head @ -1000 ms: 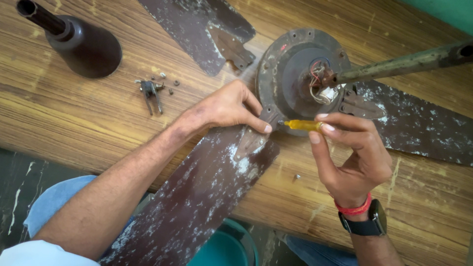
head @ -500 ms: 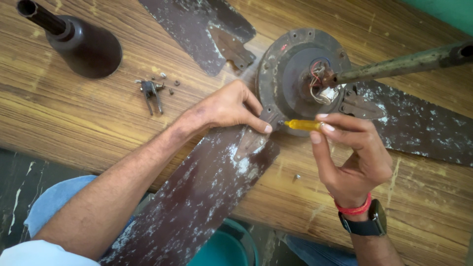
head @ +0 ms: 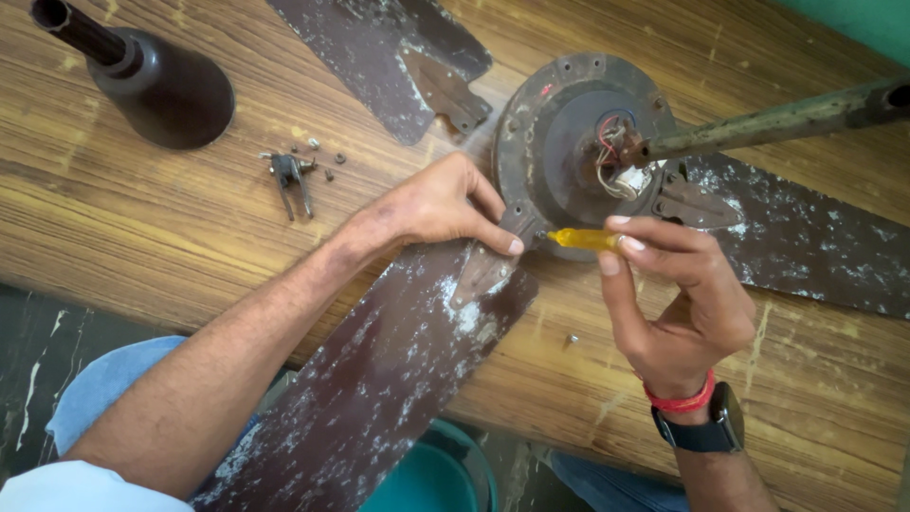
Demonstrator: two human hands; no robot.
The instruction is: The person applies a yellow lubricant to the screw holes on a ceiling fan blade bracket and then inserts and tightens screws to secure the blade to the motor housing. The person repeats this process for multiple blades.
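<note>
On the wooden table, at its far left corner, stands a dark cone-shaped fan canopy, and just right of it lies a small clip with loose screws. Toward the middle of the table, the left hand rests with fingers curled and fingertips pressing the metal bracket of the near fan blade against the rim of the round motor housing; this blade overhangs the near edge. Right of it, the right hand pinches a yellow-handled screwdriver between thumb and fingertips, its tip meeting the housing rim at the bracket. Compared with the views half a second and one second earlier, neither hand nor tool has shifted noticeably, which suggests steady work on one screw at the blade joint. A down rod runs to the far right edge over another blade. A third blade lies at the far edge.
</note>
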